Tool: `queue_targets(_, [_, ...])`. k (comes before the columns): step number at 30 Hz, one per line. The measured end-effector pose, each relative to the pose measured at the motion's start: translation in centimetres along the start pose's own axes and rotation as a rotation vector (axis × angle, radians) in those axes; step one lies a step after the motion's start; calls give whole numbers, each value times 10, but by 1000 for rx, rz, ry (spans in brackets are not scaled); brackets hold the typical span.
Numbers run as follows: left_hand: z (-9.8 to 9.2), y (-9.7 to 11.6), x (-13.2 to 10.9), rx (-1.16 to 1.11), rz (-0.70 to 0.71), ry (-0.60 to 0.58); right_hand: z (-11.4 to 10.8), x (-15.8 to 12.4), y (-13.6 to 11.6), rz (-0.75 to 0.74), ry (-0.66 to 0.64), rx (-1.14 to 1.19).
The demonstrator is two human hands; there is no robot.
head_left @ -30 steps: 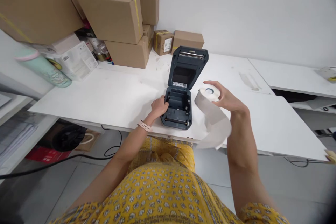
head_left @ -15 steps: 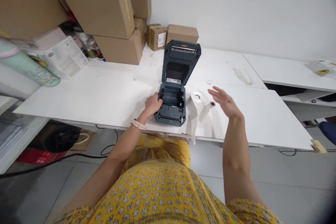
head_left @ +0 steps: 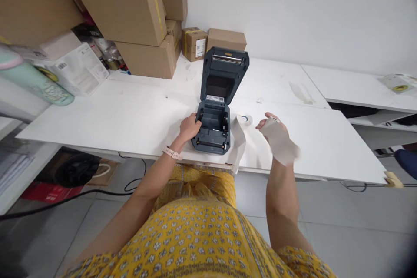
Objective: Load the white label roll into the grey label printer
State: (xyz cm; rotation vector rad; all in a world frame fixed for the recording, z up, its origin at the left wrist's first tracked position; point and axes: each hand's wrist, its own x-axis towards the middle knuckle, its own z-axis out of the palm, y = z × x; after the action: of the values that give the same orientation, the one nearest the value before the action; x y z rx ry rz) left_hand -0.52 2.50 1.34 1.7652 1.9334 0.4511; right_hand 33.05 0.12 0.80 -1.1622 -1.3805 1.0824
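A dark grey label printer [head_left: 211, 139] stands on the white table with its lid [head_left: 224, 76] raised, so its hollow inside shows. My left hand [head_left: 190, 127] is closed on the left rim of its base, thumb over the edge. To the right, my right hand [head_left: 267, 122] is closed around a small roll of paper, mostly hidden by the loose end. That paper strip [head_left: 280, 141] hangs back over my wrist, a little blurred. Between the printer and my right hand lies a larger white label roll [head_left: 245, 120], its unwound strip [head_left: 239, 143] running past the table's front edge.
Cardboard boxes [head_left: 114, 8] are stacked at the back left, with two smaller boxes [head_left: 226, 39] behind the printer. A mint green bottle [head_left: 42, 82] and a white box [head_left: 78, 67] stand at the left. Black cables [head_left: 97, 192] run below the table.
My right hand has closed on the small paper roll and lifted it off the table, its loose strip now draped over my wrist. My left hand has stayed on the printer.
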Motion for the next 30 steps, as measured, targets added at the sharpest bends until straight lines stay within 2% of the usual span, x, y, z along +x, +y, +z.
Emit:
queue_targets(2, [1, -1, 0, -29, -1, 6, 29, 3, -29, -52, -191, -38])
queue_targets(4, [1, -1, -1, -68, -3, 13, 66, 12, -51, -28, -443, -128])
queue_targets(5, [1, -1, -2, -87, -7, 16, 85, 17, -58, -42, -508, -198])
queue_targets(8, [1, -1, -4, -117, -27, 27, 128, 32, -60, -131, -538, -477])
queue_targets(10, [1, -1, -4, -119, -33, 33, 143, 36, -52, -189, -517, -640])
queue_targets(14, [2, -2, -5, -140, -33, 35, 148, 31, -35, -257, -508, -771])
queue_targets(22, [9, -8, -4, -231, 0, 84, 151, 20, -10, -375, -403, -788])
queue_targets(30, [10, -9, -3, -257, 23, 49, 151, 13, -18, -377, -345, -755])
